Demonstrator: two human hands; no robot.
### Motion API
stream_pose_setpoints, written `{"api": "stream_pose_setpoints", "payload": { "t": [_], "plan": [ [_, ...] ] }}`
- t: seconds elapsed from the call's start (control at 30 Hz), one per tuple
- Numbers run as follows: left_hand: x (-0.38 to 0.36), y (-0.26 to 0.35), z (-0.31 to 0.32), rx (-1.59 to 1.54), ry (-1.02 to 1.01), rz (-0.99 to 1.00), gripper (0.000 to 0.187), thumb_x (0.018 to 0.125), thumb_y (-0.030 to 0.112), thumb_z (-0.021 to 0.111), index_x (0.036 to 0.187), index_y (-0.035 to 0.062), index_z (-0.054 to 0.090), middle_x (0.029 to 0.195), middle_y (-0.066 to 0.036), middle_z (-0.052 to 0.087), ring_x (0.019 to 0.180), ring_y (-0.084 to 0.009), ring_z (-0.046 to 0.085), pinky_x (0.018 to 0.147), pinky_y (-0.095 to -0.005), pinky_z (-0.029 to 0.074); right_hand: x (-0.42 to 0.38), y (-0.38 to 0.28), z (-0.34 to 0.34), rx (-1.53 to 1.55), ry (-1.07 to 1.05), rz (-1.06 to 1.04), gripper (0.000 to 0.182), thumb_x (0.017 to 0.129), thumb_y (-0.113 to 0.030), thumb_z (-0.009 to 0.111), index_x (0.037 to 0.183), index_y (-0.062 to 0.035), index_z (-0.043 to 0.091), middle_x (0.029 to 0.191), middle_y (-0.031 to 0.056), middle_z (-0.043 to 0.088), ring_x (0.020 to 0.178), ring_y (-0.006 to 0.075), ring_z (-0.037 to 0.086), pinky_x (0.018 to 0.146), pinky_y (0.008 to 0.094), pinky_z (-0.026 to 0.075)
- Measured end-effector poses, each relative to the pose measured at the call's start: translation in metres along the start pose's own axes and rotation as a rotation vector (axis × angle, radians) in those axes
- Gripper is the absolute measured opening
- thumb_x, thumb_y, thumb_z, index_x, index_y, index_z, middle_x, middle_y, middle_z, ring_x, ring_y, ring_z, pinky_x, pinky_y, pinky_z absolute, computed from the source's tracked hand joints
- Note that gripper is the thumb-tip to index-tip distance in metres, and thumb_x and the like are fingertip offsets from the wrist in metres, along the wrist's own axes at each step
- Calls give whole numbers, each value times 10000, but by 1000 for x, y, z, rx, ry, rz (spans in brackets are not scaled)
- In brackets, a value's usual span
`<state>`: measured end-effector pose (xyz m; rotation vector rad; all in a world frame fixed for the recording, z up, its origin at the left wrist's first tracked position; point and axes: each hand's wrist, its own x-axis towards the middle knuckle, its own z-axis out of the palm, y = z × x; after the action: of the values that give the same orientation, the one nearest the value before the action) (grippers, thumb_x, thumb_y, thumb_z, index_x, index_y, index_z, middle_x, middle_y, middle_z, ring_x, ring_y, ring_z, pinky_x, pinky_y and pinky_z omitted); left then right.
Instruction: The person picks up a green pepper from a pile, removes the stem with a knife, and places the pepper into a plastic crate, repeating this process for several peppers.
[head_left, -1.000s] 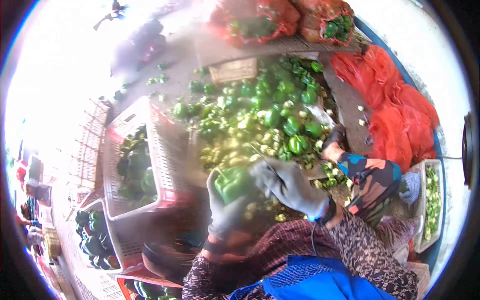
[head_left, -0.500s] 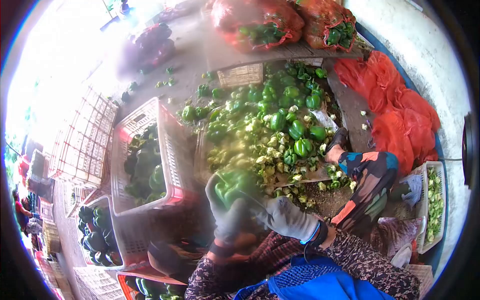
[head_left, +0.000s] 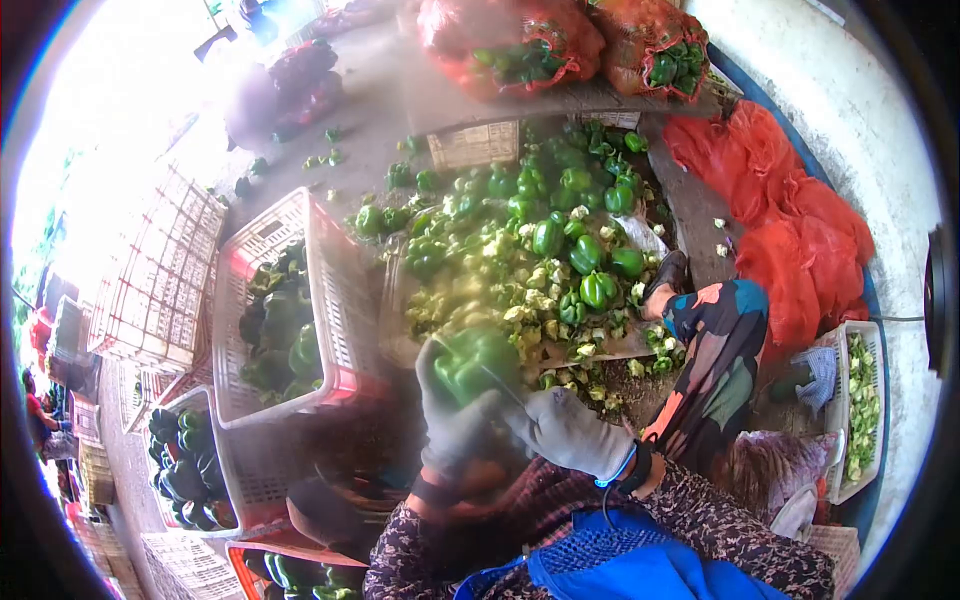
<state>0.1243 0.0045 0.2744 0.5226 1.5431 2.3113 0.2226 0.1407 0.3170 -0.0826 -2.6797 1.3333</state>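
Both of my hands wear grey gloves. My left hand (head_left: pixel 452 428) is wrapped round a green bell pepper (head_left: pixel 470 362), blurred by haze on the lens. Closed beside it, my right hand (head_left: pixel 575 436) grips a small knife (head_left: pixel 502 386); its thin blade reaches to the pepper's near side, and the handle is hidden in the fist. Beyond my hands lies a heap of green bell peppers (head_left: pixel 548 238) among many pale cut-out cores (head_left: pixel 520 315).
On the left stands a white crate (head_left: pixel 330 290) of peppers, with another pepper-filled crate (head_left: pixel 222 450) below it. Red mesh bags (head_left: pixel 790 240) lie at right, near a basket of cores (head_left: pixel 878 420). Full mesh sacks (head_left: pixel 510 35) sit at the back. My leg (head_left: pixel 720 350) stretches out on the right.
The view has shifted slightly. The pepper sits a little higher in my left hand, and the knife blade stays against it in my right hand.
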Motion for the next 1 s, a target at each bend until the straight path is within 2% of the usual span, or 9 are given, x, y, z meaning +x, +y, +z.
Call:
{"api": "stream_pose_setpoints", "payload": {
  "t": [0.13,0.2,0.27,0.3,0.43,0.6,0.73,0.83,1.0],
  "plan": [
    [4,17,6,-129,260,-71,974,760,446,865,1513,82,367,1380,-88,533,1232,-259,564,1068,-409,479,-21,40,39,-250,-32,-89,216,995,-218,603,920,-37,692,740,208,671,710,415,678,653,517,523],
    [19,25,-14,204,119,-24,749,910,545,657,1448,61,466,1327,-104,600,1225,-247,596,1040,-436,499,-42,70,52,-251,101,-208,221,952,-151,609,1135,-46,674,884,222,710,829,398,706,741,502,548],
    [16,27,-28,-164,147,-54,689,950,534,607,1434,56,490,1317,-111,615,1234,-250,600,1042,-446,501,-46,117,72,-147,-114,-170,364,917,-104,604,1276,-48,619,1001,243,715,958,386,707,818,478,573],
    [18,24,-40,-294,101,-106,763,921,568,643,1448,45,468,1333,-110,604,1237,-264,597,1042,-446,499,-30,76,43,-35,-79,-104,387,974,-155,599,1346,-52,574,1110,257,705,1052,390,700,988,471,539],
    [6,35,-21,-252,-38,-126,1012,777,537,834,1516,29,366,1395,-129,548,1265,-276,571,1057,-429,492,27,28,3,154,140,-166,583,971,-258,680,1467,-48,455,1307,244,634,1240,375,621,1142,467,432],
    [-17,6,-30,-36,-118,-197,1073,661,363,920,1510,-13,380,1378,-130,566,1260,-238,573,1095,-384,454,32,47,14,694,-322,7,1062,790,-393,879,1559,-16,251,1543,222,425,1439,309,419,1205,422,357],
    [-24,19,-23,119,-152,-210,934,619,192,864,1442,-33,483,1319,-117,622,1223,-206,599,1085,-365,460,14,43,2,332,-317,90,924,754,-294,898,1502,-77,401,1295,133,663,1214,208,606,1071,391,482],
    [-27,24,-22,-137,-197,-423,717,763,-3,789,1427,-4,518,1254,-110,660,1122,-182,640,968,-346,531,17,30,-21,495,-428,205,820,772,-252,870,1469,-99,464,1139,78,709,1073,168,644,968,355,519],
    [-20,27,-28,-201,-177,-601,914,616,171,862,1431,-36,504,1272,-119,665,1129,-202,653,1014,-339,515,19,51,-14,687,-531,284,791,800,-205,854,1474,-94,456,1062,47,694,939,104,624,857,317,542]
  ]
}}
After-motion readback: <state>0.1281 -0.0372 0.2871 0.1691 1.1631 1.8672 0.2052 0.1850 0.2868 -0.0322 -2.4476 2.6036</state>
